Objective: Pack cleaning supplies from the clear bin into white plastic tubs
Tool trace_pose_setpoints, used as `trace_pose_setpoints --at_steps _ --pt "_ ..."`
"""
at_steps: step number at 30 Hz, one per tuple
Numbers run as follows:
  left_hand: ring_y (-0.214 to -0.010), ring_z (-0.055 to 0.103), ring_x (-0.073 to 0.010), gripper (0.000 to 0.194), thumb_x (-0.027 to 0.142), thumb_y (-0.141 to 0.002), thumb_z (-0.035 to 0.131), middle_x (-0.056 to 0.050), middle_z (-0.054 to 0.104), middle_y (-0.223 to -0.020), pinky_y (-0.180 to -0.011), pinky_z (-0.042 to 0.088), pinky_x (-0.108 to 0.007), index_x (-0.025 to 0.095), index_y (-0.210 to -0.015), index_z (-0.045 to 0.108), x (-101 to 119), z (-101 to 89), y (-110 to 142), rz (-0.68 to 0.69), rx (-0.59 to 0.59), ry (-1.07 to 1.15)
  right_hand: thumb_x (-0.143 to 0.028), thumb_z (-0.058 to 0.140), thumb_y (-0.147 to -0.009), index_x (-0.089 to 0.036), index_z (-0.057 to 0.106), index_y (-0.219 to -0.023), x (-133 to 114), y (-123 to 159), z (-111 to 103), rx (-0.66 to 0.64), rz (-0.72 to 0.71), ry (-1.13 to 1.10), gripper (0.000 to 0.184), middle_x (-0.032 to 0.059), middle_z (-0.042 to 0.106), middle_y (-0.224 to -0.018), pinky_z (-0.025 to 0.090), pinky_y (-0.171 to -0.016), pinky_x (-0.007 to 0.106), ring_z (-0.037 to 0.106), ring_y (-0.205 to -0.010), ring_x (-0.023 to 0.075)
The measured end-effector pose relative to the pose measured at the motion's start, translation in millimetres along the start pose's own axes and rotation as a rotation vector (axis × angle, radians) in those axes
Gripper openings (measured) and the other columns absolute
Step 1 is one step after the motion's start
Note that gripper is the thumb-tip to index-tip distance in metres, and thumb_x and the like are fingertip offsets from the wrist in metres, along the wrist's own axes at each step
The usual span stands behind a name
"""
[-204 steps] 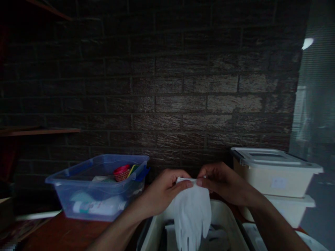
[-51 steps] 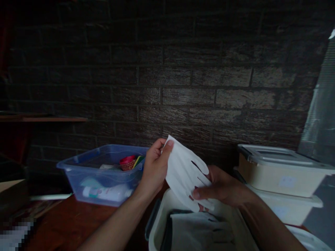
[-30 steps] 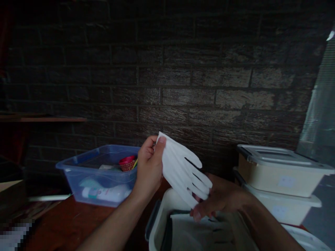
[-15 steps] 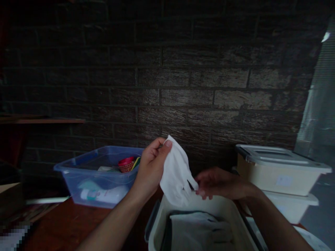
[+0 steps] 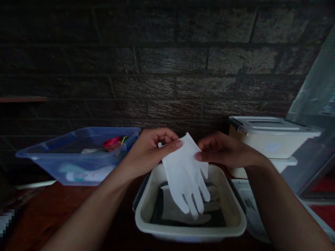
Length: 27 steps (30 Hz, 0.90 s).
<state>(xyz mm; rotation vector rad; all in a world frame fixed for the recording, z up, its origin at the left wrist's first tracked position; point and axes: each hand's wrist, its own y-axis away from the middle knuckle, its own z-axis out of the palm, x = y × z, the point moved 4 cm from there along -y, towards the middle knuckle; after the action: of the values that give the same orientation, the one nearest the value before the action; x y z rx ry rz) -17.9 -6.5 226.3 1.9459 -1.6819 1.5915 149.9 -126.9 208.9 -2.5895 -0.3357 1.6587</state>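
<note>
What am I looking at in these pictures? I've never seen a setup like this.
There's no robot here: these are a person's bare hands, and every picture comes from one camera worn on the head, looking forward and down. The left hand and right hand hold a white glove over an open cream bin with another pale glove inside. On the brown table, a clear blue bin holding a red basket stands left; a lidded box is stacked right.
</note>
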Motion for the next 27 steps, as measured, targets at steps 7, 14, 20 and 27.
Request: trace_pose_setpoints --at_steps 7,14,20,27 --pt "-0.068 0.061 -0.0117 0.014 0.033 -0.092 0.07 0.0 0.07 -0.081 -0.055 0.045 -0.019 0.02 -0.093 0.074 -4.5 20.3 0.2 -0.017 -0.06 0.034 -0.038 0.078 -0.086 -0.015 0.072 -0.092 -3.9 -8.8 4.1 0.135 -0.104 0.003 0.025 -0.0019 0.063 -0.075 0.036 -0.05 0.019 0.05 -0.061 0.0084" --pt "-0.066 0.07 -0.0156 0.026 0.031 -0.089 0.074 -0.001 0.075 -0.086 -0.054 0.051 -0.022 0.025 -0.114 0.068 -17.3 17.5 -4.1 -0.12 -0.007 0.299 -0.036 0.07 -0.094 -0.014 0.065 -0.077 -10.4 -2.3 -5.2 0.295 -0.109 0.056 0.028 -0.0047 0.053 -0.061 0.03 -0.043 0.018 0.044 -0.051 0.0062" --pt "-0.069 0.071 -0.0156 0.015 0.024 -0.088 0.075 0.001 0.079 -0.09 -0.062 0.055 -0.024 0.025 -0.103 0.076 -22.7 19.5 -6.9 -0.136 -0.035 0.347 -0.029 0.069 -0.096 -0.015 0.066 -0.075 -13.7 -6.1 -1.1 0.289 -0.082 0.08 0.025 -0.0064 0.046 -0.056 0.029 -0.041 0.016 0.038 -0.046 0.0037" --pt "-0.084 0.066 -0.0206 0.013 0.033 -0.086 0.075 -0.004 0.073 -0.091 -0.06 0.049 -0.024 0.025 -0.094 0.081 -15.0 8.7 -7.5 0.006 0.07 -0.151 -0.041 0.07 -0.093 -0.018 0.064 -0.069 -13.9 -5.3 -1.9 0.347 -0.015 0.138 0.034 -0.0045 0.049 -0.056 0.03 -0.04 0.017 0.041 -0.046 0.0054"
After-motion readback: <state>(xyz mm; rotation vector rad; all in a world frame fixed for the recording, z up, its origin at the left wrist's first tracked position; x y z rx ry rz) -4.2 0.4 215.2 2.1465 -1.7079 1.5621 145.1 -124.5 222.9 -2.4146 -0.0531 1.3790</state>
